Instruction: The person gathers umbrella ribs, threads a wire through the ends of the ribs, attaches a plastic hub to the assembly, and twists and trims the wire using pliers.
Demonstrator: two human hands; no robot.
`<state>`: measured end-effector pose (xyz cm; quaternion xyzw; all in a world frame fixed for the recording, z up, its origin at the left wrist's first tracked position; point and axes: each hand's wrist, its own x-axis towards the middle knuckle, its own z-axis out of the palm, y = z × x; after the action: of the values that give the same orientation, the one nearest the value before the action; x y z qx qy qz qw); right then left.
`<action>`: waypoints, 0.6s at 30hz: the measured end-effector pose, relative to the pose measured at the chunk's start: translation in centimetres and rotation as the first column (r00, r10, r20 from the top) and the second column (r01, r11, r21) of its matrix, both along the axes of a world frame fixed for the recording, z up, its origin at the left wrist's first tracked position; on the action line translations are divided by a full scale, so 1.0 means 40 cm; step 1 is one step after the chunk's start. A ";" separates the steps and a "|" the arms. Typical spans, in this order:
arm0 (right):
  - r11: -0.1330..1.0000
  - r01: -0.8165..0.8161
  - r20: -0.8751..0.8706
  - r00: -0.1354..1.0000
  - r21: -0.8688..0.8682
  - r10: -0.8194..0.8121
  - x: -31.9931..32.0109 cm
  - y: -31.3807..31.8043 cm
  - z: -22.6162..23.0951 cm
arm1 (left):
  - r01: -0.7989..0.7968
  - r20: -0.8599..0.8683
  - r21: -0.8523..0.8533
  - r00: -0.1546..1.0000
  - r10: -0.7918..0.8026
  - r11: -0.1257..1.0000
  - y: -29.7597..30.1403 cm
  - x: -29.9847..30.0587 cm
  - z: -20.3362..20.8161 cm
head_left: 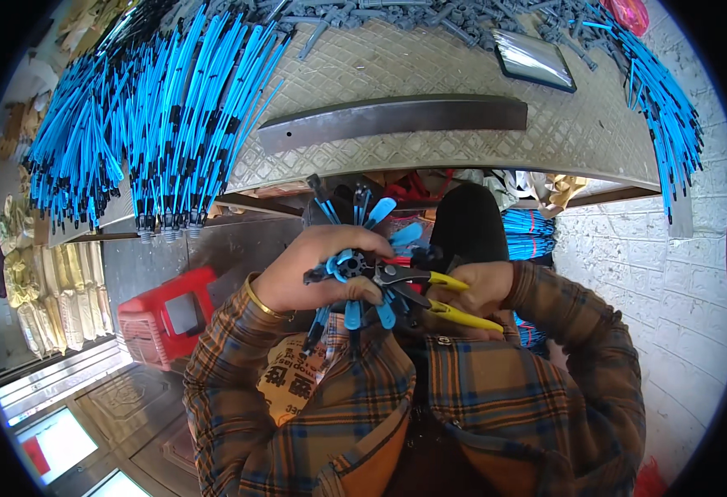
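Observation:
My left hand (314, 269) is closed round a black round hub (351, 263) with blue and black pieces sticking out of it on several sides. Some of these end in flat blue paddles (380, 212), others in black tips. My right hand (479, 290) grips yellow-handled pliers (463, 316) whose handles are spread apart. The dark metal jaws (397, 277) reach to the hub's edge beside my left thumb; whether they bite on a piece I cannot tell. Both hands are above my lap, in front of the table edge.
On the patterned table (363, 70) lie a dark metal bar (397, 120), a phone-like slab (534, 60) and grey plastic fittings (413, 15). Bundles of blue rods (185, 108) hang over its left edge, more blue rods (666, 116) at right. A red plastic stool (165, 319) stands left.

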<state>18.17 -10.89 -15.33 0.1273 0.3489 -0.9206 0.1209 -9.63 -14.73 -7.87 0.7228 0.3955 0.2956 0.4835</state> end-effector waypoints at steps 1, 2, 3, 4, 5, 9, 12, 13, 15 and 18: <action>0.966 -0.008 -0.064 0.998 -0.259 -0.009 0.016 -0.006 -0.033 | 0.023 0.027 0.009 0.999 -0.023 1.000 0.008 0.004 -0.011; 0.964 -0.022 -0.071 0.997 -0.266 0.003 0.005 -0.003 -0.008 | 0.022 0.040 0.004 0.999 -0.022 1.000 -0.005 -0.003 -0.012; 0.971 0.056 -0.128 0.991 0.230 -0.027 -0.002 0.008 0.037 | 0.010 0.034 -0.003 0.999 -0.010 1.000 -0.016 -0.009 -0.009; 0.728 0.150 -0.191 0.981 0.668 -0.026 -0.011 0.026 0.096 | -0.034 0.021 -0.013 0.999 0.034 0.999 -0.022 -0.018 -0.003; 0.297 0.239 -0.251 0.968 0.924 0.001 -0.013 0.036 0.124 | -0.072 0.009 -0.023 0.997 0.072 0.997 -0.021 -0.021 -0.002; 0.907 0.000 0.172 0.982 0.420 -0.080 -0.004 0.045 0.146 | -0.053 0.001 -0.051 0.999 0.053 0.997 0.001 -0.009 0.013; 0.995 0.033 0.033 0.999 -0.097 -0.029 -0.001 0.020 0.079 | -0.018 0.003 -0.055 1.000 0.018 0.998 0.012 -0.011 0.012; 0.933 0.012 -0.044 0.999 -0.359 -0.030 -0.013 0.016 0.080 | -0.012 0.003 -0.051 1.000 0.012 0.999 0.012 -0.015 0.010; 0.953 0.118 -0.102 0.991 0.278 -0.092 -0.008 0.019 0.103 | -0.009 0.000 -0.049 1.000 0.009 0.999 0.011 -0.019 0.009; -0.051 0.267 -0.270 0.962 0.962 -0.051 -0.018 0.028 0.143 | -0.120 -0.026 -0.154 0.993 0.118 0.981 0.001 -0.023 0.018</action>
<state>17.46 -9.78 -9.63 0.1449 0.8919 -0.4043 -0.1417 -10.54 -14.68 -7.16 0.6604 0.4638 0.2862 0.5166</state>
